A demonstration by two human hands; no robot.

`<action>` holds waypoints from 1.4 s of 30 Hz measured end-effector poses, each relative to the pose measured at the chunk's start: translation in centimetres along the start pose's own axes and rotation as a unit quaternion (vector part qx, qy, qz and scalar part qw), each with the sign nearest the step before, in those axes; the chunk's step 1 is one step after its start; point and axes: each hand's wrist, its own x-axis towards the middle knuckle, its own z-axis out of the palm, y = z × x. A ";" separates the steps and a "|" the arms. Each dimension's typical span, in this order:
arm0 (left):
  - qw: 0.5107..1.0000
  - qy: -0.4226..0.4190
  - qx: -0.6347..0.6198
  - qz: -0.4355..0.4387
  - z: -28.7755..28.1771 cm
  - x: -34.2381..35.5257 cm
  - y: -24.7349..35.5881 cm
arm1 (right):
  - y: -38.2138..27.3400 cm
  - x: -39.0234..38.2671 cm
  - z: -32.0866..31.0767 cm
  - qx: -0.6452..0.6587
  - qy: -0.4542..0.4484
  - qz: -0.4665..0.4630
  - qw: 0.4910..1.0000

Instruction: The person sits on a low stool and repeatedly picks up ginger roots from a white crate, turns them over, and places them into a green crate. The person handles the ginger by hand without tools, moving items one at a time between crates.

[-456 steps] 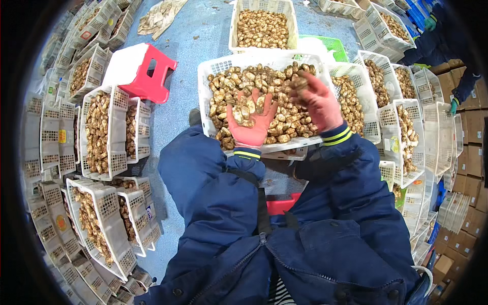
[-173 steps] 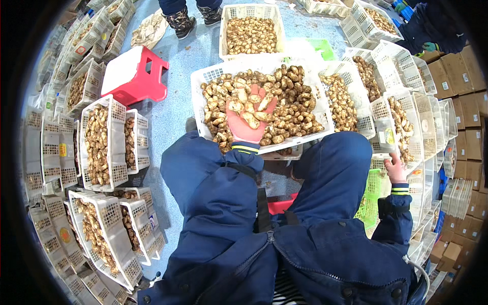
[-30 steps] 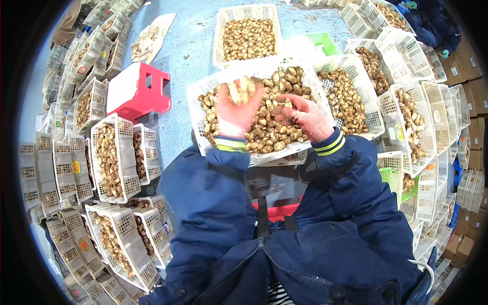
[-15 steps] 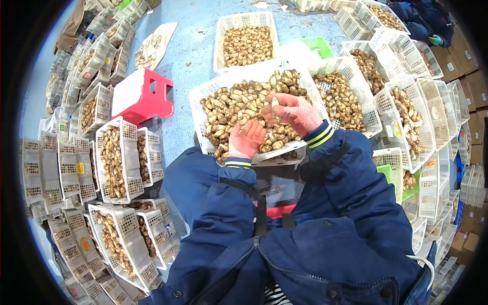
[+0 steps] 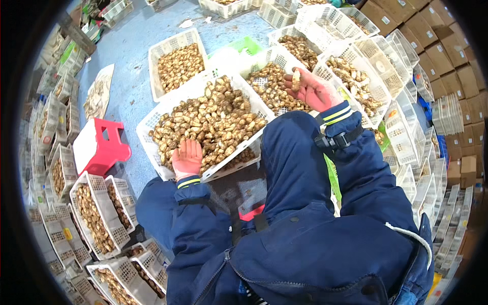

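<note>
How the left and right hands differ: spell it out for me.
The left hand is open and empty; the right hand holds a tuber. The left hand is at the near side of the front crate; the right hand is over the right crate. Both have yellow-banded cuffs at the wrist.
</note>
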 end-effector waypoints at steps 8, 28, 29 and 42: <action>1.000 0.012 0.011 0.011 -1.3 -0.1 0.9 | -0.1 -2.9 -0.5 -0.171 0.033 -0.082 0.981; 1.000 -0.005 0.019 0.007 -2.0 0.9 2.4 | 0.1 -21.7 -22.3 -0.232 0.373 -0.007 0.898; 1.000 -0.001 0.021 0.016 -1.9 0.9 2.5 | 0.6 -22.4 -23.9 -0.248 0.379 0.017 0.891; 1.000 0.011 -0.007 0.026 -1.9 0.2 1.4 | -4.1 -7.0 -10.3 -0.348 0.198 0.006 0.916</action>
